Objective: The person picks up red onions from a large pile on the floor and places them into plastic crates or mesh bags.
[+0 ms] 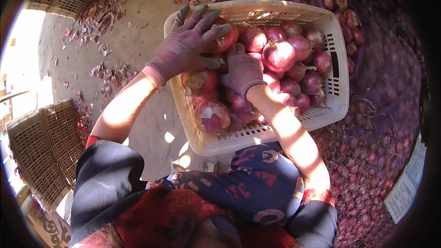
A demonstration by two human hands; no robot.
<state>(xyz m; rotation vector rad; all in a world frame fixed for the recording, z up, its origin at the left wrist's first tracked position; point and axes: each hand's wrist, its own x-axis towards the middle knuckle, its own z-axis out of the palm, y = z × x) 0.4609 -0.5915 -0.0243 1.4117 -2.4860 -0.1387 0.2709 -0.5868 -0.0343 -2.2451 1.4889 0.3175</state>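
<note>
A white plastic basket (341,110) with slotted walls holds many red onions (279,56). My left hand (187,43), in a purple-grey knit glove, spreads its fingers over a large red onion (223,39) by the basket's upper left corner; the thumb points towards my other hand. My right hand (245,70), gloved alike, reaches down among the onions at the middle left, its fingertips partly hidden, so its grip cannot be made out. Nearer to me, a large onion with torn skin (212,116) lies in the lower left corner.
Onions in purple netting and a large heap of small red onions (358,182) lie at the right, beside a printed white sheet (406,179). Beige plastic crates (41,148) stand at the left, with more at the top. Dry onion skins (103,72) litter the floor.
</note>
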